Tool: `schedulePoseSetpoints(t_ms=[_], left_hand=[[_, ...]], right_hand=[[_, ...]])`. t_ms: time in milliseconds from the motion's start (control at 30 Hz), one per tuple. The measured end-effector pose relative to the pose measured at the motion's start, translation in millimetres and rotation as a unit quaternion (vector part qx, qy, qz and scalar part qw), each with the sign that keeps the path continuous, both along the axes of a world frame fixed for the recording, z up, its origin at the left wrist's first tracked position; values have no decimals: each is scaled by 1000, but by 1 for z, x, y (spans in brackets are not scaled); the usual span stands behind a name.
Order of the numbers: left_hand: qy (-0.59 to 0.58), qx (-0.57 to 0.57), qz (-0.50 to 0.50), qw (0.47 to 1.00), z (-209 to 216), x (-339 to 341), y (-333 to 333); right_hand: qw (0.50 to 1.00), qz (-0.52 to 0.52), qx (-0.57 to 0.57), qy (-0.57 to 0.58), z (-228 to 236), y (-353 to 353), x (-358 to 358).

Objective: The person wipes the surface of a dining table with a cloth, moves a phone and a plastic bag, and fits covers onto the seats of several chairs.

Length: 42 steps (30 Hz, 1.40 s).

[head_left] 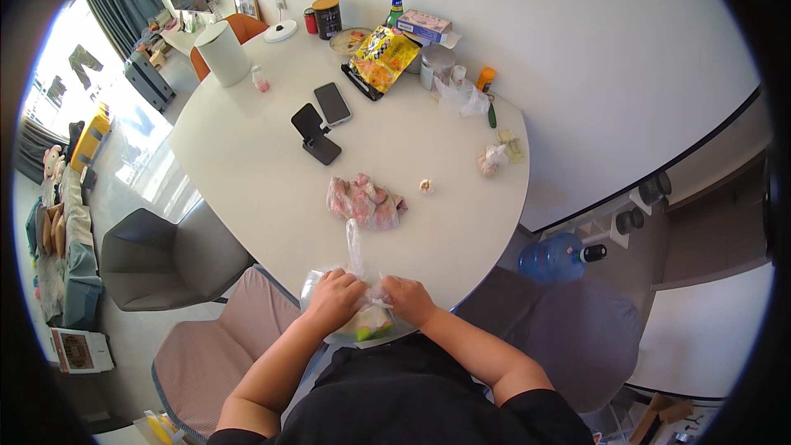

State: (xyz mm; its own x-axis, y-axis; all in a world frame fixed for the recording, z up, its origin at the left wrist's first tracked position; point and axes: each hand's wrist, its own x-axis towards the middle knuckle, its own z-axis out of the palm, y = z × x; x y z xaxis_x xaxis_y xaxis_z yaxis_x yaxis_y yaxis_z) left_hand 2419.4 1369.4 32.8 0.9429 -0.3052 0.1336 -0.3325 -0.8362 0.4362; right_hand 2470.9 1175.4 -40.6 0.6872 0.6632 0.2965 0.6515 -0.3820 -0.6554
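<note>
At the table's near edge, a clear plastic bag [346, 331] with something green and pale inside is gripped near its top by both hands. My left hand [335, 295] has its fingers closed on the gathered plastic. Close beside it, my right hand [409, 300] pinches the other side of the bag's neck. One clear strip [353, 243] of the bag sticks up and away from me. Just beyond lies a clear bag of pinkish, lumpy pieces [365, 201]. To its right sits a small whitish bulb [426, 186] that looks like garlic.
The white table [255, 173] holds a phone [332, 104], a black folding stand [315, 136], a yellow snack bag [385, 59], jars and a green bottle [395, 8]. A bag of pale bulbs [492, 161] lies right. Chairs [222, 350] stand around; a blue water jug [550, 259] is at right.
</note>
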Motion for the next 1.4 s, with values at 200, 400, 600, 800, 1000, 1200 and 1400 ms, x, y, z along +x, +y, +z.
schedulePoseSetpoints(t_ms=[200, 400, 600, 800, 1000, 1200, 1400], left_hand=[[-50, -86, 20, 995, 53, 34, 3], [-110, -157, 56, 980, 83, 132, 0], [-194, -161, 79, 965, 70, 235, -9], [-222, -229, 200, 926, 41, 287, -6], [-259, -273, 277, 884, 41, 294, -14], [-214, -280, 331, 875, 32, 284, 3], [-213, -303, 315, 874, 20, 280, 1]], right_hand=[[981, 43, 118, 149, 87, -7, 45], [968, -41, 168, 183, 114, -20, 127], [958, -94, 265, 62, 105, -19, 220], [885, -408, 223, 25, 43, -36, 324], [862, -504, -9, -48, -7, -56, 406], [897, -405, 70, 165, -9, -61, 372], [954, -288, 85, 3, -23, -57, 280]])
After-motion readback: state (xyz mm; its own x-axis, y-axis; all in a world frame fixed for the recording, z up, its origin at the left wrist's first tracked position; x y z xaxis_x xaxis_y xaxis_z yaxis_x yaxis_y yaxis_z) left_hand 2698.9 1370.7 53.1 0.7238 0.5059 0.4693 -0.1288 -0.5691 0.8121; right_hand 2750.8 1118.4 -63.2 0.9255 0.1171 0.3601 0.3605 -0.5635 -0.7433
